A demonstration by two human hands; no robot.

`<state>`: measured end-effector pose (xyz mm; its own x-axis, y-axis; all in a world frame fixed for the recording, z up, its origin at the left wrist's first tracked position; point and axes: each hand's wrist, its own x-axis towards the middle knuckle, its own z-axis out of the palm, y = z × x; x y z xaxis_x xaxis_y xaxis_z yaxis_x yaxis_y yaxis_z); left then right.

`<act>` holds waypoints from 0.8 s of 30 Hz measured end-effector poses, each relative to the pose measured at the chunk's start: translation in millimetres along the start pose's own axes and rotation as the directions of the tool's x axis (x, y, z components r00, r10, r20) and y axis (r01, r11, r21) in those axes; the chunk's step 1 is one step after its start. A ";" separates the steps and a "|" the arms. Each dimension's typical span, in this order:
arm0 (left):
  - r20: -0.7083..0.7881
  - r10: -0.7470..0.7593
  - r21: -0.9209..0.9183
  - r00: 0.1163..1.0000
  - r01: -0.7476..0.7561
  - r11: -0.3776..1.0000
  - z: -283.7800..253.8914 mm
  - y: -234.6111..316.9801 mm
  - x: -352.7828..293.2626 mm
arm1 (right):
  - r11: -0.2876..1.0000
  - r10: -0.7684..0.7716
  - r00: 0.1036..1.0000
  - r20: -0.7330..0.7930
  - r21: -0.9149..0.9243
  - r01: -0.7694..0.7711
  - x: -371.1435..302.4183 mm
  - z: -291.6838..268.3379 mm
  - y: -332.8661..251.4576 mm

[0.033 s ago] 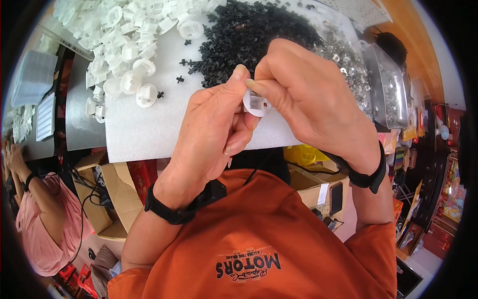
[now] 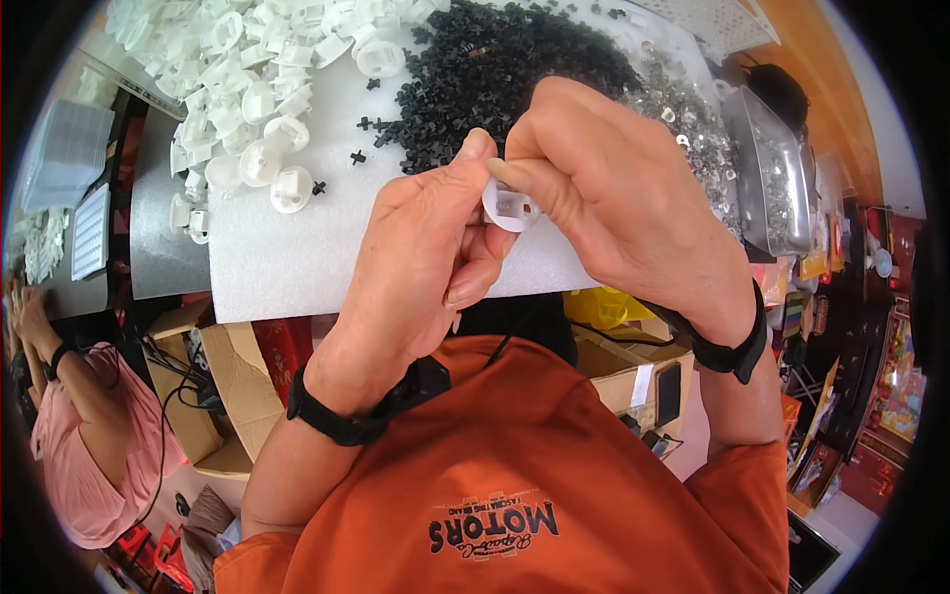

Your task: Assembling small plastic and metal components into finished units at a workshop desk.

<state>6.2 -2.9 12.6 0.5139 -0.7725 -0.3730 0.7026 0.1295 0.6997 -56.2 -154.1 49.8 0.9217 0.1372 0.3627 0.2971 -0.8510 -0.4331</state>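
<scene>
Both hands, left hand [image 2: 421, 262] and right hand [image 2: 618, 203], pinch one white plastic disc [image 2: 510, 208] between fingers, raised above the table [image 2: 287, 262] (supply heaps of white discs [image 2: 252, 89] and black cross-shaped pieces [image 2: 495, 69] lie just beyond, within reach).

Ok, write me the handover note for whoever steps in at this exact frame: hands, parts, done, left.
Left hand and right hand together pinch one white round cap above the white work mat.
Parts: white caps pile far left, black cross-shaped pieces centre, small metal pieces right, beside a clear tray.
Done: cannot tell from this view whether the cap holds its insert.
Left: large piles of all three parts remain.
</scene>
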 end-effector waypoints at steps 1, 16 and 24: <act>-0.001 0.000 -0.001 1.000 0.000 1.000 -1.0 -0.2 -0.1 | 1.000 -0.009 1.000 0.007 0.012 0.009 -0.4 -0.1 0.0; 0.052 -0.053 0.043 0.997 0.051 0.998 -3.5 2.8 0.6 | 0.979 0.015 0.999 -0.046 0.202 -0.005 -1.9 5.5 0.1; 0.054 -0.044 0.051 0.998 0.042 0.998 -4.6 0.5 -0.3 | 0.692 0.401 0.911 0.099 0.618 -0.372 -10.9 6.6 -4.6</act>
<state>8.7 0.3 10.2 0.4546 -0.8102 -0.3701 0.6974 0.0653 0.7137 -66.1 -148.3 42.4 0.9832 -0.1663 0.0748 0.0166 -0.3268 -0.9450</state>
